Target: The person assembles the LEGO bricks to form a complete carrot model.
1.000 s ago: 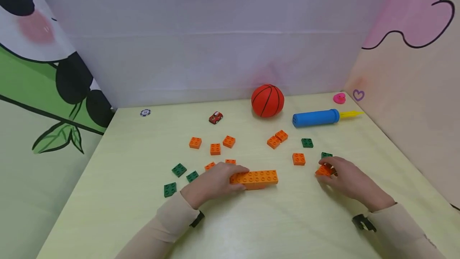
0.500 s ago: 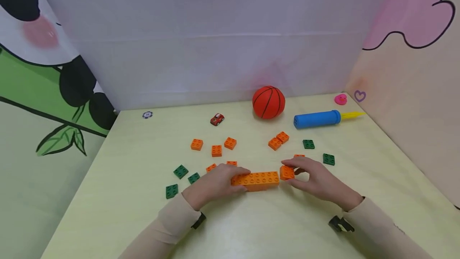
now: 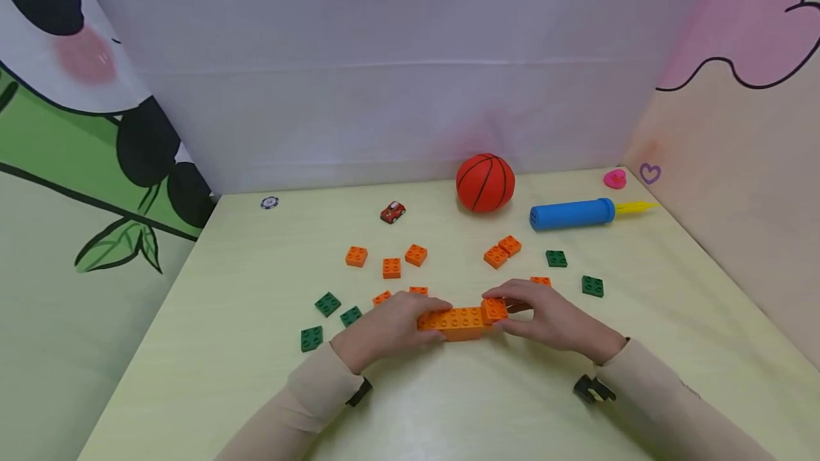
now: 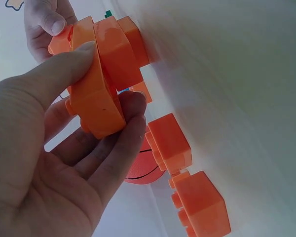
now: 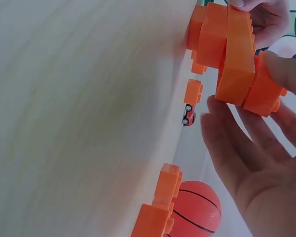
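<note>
Left hand (image 3: 387,324) has the left end of a long orange brick (image 3: 460,320) pinched between thumb and fingers, low over the front half of the table (image 3: 218,361); right hand (image 3: 557,320) pinches a small orange block (image 3: 494,310) on top of the brick's right end; can't really tell if it's pushed all the way down; more orange blocks (image 5: 213,34) sit under the brick; green blocks (image 3: 328,304) lie near the left hand.

A play corner — cartoon-printed wall (image 3: 96,148), toy car (image 3: 393,212), ball (image 3: 485,183).
</note>
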Demonstrator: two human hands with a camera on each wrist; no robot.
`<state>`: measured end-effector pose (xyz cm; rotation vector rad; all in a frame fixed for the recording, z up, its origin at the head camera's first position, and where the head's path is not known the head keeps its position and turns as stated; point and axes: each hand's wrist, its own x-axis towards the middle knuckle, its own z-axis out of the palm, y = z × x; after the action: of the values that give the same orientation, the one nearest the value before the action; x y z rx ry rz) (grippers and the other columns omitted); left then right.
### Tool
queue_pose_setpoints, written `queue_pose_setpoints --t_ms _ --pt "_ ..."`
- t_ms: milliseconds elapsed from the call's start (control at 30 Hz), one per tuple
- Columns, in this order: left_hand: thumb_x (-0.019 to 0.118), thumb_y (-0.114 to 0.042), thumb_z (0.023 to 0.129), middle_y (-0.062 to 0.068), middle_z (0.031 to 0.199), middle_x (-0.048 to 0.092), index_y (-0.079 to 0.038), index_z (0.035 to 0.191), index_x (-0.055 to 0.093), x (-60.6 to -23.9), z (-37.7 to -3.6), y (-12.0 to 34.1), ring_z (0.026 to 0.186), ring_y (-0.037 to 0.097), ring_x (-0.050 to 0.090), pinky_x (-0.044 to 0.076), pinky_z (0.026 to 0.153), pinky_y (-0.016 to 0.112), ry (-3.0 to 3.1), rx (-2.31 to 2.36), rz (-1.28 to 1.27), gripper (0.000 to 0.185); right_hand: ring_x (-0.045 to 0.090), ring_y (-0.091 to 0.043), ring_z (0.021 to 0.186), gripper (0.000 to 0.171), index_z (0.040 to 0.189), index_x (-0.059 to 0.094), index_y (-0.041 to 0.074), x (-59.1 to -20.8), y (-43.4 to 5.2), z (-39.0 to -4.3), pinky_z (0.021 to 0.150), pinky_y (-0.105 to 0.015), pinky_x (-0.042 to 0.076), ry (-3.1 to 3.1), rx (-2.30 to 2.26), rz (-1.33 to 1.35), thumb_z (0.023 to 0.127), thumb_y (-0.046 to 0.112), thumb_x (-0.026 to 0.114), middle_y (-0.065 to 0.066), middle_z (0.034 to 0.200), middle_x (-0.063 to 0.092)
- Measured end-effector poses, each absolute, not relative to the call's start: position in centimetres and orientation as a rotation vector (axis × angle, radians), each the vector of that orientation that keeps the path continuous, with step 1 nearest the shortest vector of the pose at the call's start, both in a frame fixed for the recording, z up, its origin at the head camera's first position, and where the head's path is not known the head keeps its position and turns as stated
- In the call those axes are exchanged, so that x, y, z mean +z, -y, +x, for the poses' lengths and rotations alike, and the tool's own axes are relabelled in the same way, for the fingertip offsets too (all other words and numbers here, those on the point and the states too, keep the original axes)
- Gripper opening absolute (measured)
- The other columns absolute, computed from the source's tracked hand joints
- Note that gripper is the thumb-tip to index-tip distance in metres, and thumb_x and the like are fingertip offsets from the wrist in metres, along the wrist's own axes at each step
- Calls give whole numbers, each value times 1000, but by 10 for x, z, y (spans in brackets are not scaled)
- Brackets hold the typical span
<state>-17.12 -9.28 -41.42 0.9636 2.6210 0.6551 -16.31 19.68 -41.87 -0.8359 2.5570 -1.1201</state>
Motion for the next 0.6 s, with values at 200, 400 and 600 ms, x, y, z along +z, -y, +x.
queue_pose_setpoints --t_ms 200,400,600 --pt "73 -29 93 -4 130 65 -16 135 63 -414 -171 93 107 9 61 51 97 31 -2618 663 963 45 68 -19 105 49 137 60 17 -422 -198 -166 88 -32 57 -2473 -1137 -744 93 34 72 -4 132 63" --pt "73 -29 93 -5 130 65 -17 135 63 -414 -170 93 107 9 61 51 97 31 -2624 666 959 46 64 -14 102 49 136 63 19 -423 -197 -167 87 -23 54 -2494 -1136 -714 91 37 73 0 127 66" --pt "73 -31 93 -5 129 65 -17 135 63 -413 -170 93 106 9 60 51 97 31 -2619 669 936 46 64 -16 100 49 134 65 18 -423 -197 -168 84 -23 54 -2471 -1168 -679 89 35 75 0 126 67"
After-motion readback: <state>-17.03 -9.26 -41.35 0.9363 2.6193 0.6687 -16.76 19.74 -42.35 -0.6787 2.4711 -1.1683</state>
